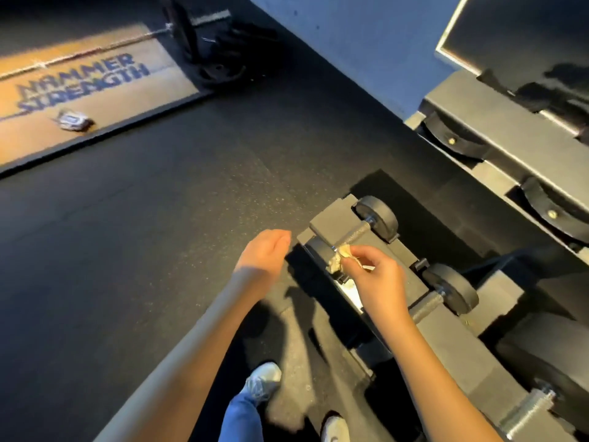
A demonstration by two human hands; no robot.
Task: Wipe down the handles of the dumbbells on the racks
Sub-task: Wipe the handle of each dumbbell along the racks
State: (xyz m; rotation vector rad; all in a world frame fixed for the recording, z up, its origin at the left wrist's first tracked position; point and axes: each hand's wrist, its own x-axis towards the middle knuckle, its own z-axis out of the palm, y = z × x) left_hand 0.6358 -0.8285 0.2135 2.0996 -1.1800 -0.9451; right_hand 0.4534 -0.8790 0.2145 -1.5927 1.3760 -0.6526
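A black dumbbell rack (446, 339) runs from the middle to the lower right. Its endmost small dumbbell (377, 218) lies across the top tier, its knurled handle (358, 232) showing. My right hand (379, 279) pinches a crumpled beige wipe (338, 258) against the near end of that handle. Beside it sits a second dumbbell (452, 288), and a third dumbbell's handle (529, 406) is at the lower right. My left hand (266, 250) hovers left of the rack's end, fingers relaxed, holding nothing.
Dark rubber floor (143, 234) spreads to the left. A wooden lifting platform (95, 90) holds a barbell with plates (204, 43) and a small packet (73, 120). A higher rack tier with larger dumbbells (452, 138) stands at the right. My shoes (264, 378) are below.
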